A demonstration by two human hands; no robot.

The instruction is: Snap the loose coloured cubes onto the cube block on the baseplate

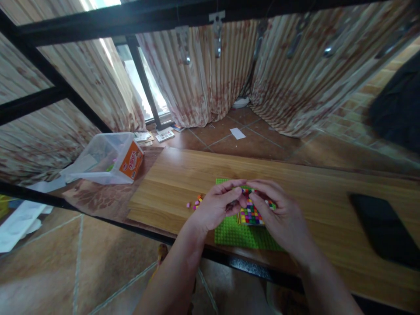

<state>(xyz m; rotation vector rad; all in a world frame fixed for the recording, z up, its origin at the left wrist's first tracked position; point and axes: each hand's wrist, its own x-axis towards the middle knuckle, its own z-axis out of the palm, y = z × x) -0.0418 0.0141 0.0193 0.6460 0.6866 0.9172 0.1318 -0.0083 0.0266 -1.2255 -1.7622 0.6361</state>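
Note:
A green studded baseplate (229, 234) lies on the wooden tabletop. A block of small multicoloured bricks (251, 214) stands on it, partly covered by my fingers. My left hand (220, 204) is over the plate's left side, its thumb and fingers curled together at the block's far edge; anything pinched there is too small to make out. From the other side my right hand (278, 210) bends over the block, thumb and fingertips drawn in close to the left fingertips. Whether it holds a brick is hidden. Several loose bricks (197, 202) are scattered just left of my left hand.
A black phone-like slab (383, 227) rests at the right of the tabletop (164, 188). To the left stands a clear plastic bin (105, 175) with an orange label. A black metal frame (131, 17) crosses above, with curtains behind.

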